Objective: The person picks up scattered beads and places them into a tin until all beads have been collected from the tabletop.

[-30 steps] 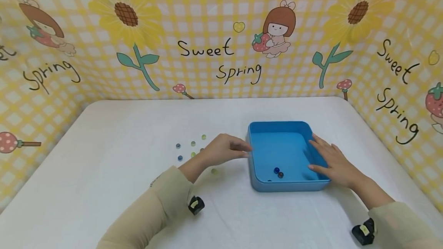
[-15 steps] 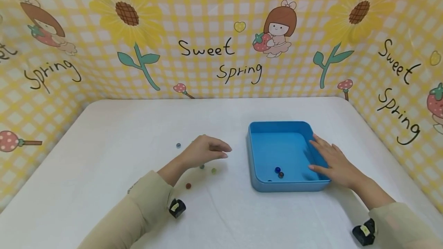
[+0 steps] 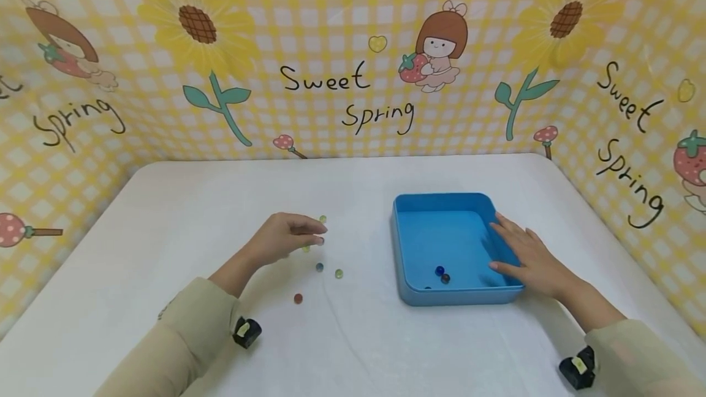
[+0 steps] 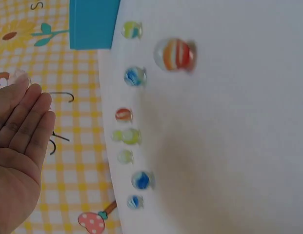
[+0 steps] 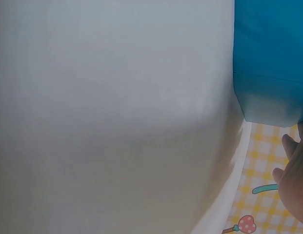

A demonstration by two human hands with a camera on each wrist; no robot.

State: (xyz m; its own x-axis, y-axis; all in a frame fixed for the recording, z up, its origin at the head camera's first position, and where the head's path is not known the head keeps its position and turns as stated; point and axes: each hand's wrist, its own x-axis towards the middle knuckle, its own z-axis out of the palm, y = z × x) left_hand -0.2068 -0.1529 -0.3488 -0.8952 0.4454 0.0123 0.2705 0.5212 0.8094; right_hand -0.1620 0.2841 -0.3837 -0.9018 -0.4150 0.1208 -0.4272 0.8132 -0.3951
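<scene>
Grip, head view: left hand [image 3: 281, 239] stretches its fingers toward 3 o'clock with the thumb apart beneath them, clasping nothing; right hand [image 3: 529, 262] rests loosely spread fingers on the 3 o'clock wall of a shallow, round-cornered blue box [image 3: 458, 231].
Loose marbles, head view: small glass balls lie on the white tabletop [image 3: 353, 342]; around the left fingertips, one yellow-green marble [image 3: 322, 219] sits at 12 o'clock, a grey-blue marble [image 3: 320, 267] at 6 and a second yellow-green marble [image 3: 339, 274] at 5, while a red-brown marble [image 3: 298, 299] lies farther off toward 7.
In the way, head view: left hand and thumb cover part of the marble group.
Box contents, head view: a dark blue marble [image 3: 439, 271] and a brown marble [image 3: 445, 278] lie side by side near 6 o'clock; a third, toward 7, is mostly hidden by the near wall.
Marble row, left wrist view: yellow-green, blue and red balls run from 11 o'clock to 7, with a larger-looking orange-red striped marble [image 4: 175, 54] near 12; left hand at 9, box corner at 11.
Box side, right wrist view: blue wall at 2 o'clock, right fingers at 4, its inside out of sight.
</scene>
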